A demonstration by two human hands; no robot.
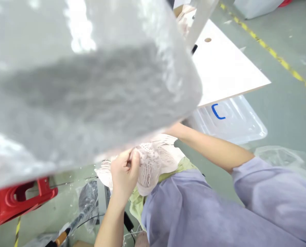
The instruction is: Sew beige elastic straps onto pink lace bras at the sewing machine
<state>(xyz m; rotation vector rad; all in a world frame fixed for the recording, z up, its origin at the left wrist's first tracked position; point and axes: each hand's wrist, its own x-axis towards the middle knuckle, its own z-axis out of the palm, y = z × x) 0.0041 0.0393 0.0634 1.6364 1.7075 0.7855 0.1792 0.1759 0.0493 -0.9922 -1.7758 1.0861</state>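
Note:
A pale pink lace fabric [150,164] hangs over the lap near the bottom centre. My left hand [125,164] is closed on its left edge, thumb pressed against the fingers. My right hand is hidden behind a large, blurred grey sheet-like object [96,89]; only the right wrist and forearm show, reaching in towards the fabric from the right. Pale green cloth [165,175] lies under the lace, over a lavender garment [183,202]. Whatever my right hand holds cannot be seen.
The grey object fills the upper left, close to the camera. A white tabletop [224,68] extends at upper right, with a clear plastic bin [230,120] below it. A red plastic item [19,202] sits at lower left. Yellow tape [273,55] crosses the floor.

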